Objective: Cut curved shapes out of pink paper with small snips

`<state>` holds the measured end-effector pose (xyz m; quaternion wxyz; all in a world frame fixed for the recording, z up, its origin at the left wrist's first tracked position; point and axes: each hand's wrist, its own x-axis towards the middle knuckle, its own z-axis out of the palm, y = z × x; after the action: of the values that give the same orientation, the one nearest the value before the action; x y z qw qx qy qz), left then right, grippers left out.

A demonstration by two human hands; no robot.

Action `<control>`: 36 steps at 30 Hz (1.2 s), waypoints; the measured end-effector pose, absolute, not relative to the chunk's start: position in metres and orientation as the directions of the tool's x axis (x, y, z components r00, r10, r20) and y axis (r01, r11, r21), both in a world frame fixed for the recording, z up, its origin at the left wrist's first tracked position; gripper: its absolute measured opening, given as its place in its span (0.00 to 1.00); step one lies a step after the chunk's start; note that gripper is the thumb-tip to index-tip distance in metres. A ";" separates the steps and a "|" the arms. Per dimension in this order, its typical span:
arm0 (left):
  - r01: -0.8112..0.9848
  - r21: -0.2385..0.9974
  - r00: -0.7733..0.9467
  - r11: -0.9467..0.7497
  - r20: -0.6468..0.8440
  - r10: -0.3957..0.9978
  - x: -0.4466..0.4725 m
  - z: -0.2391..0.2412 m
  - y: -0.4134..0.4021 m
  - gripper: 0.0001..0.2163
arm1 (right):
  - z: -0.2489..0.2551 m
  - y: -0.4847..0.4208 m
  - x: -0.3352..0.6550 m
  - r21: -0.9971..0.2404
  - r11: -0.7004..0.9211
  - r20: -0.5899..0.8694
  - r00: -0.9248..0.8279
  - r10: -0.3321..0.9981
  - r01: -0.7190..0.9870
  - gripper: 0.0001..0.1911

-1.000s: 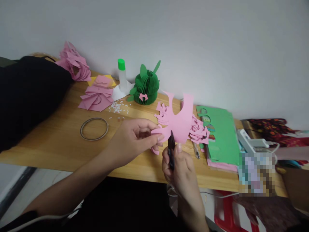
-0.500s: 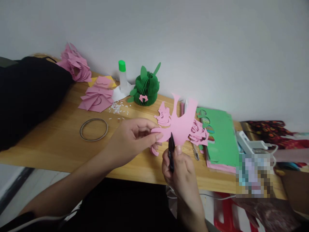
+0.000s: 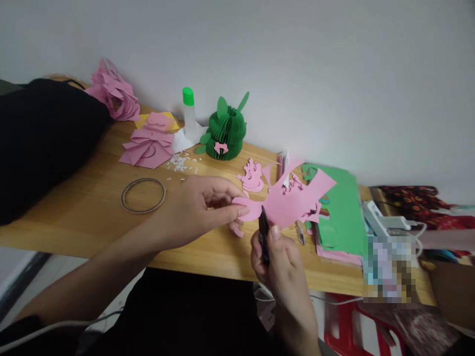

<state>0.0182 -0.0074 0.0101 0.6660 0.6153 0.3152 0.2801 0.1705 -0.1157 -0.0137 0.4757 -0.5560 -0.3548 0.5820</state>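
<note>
My left hand (image 3: 213,207) pinches the rounded left end of a pink sheet of paper (image 3: 287,205) between thumb and fingers. Black-handled scissors (image 3: 263,232) are gripped in my right hand (image 3: 276,257), their blades at the narrow neck of the paper, between the rounded end and the wider part on the right. My right thumb lies close to the paper's lower edge. Behind the paper, a pile of cut pink scraps (image 3: 252,175) rests on the table.
A green pleated paper figure (image 3: 226,133) stands beside a green-capped glue bottle (image 3: 189,113). White paper bits (image 3: 180,162) and a bangle (image 3: 143,195) lie left. Green sheets (image 3: 343,212) and a white power strip (image 3: 382,220) lie right; a black bag (image 3: 48,143) sits far left.
The wider part of the pink paper has swung down to the right at the scissors, its right strip now pointing rightward. Both hands stay nearly in place.
</note>
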 end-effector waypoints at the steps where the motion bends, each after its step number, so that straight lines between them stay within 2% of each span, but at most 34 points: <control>1: 0.013 0.997 0.643 0.081 -0.071 0.763 0.018 0.010 -0.007 0.02 | -0.014 -0.116 0.170 -0.942 -0.293 -0.307 0.069 0.949 -0.161 0.27; 11: -0.089 0.995 0.616 0.054 0.012 0.788 0.017 0.006 -0.007 0.04 | -0.016 -0.118 0.172 -0.940 -0.311 -0.321 0.061 0.945 -0.140 0.28; 36: -0.004 1.000 0.702 0.030 -0.019 0.712 0.011 0.016 0.002 0.04 | -0.005 -0.121 0.183 -0.937 -0.336 -0.333 0.048 0.942 0.097 0.28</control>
<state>0.0112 0.0022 0.0162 0.6624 0.6419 0.2760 0.2703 0.1828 -0.1206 -0.0049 0.3886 -0.6107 -0.4253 0.5433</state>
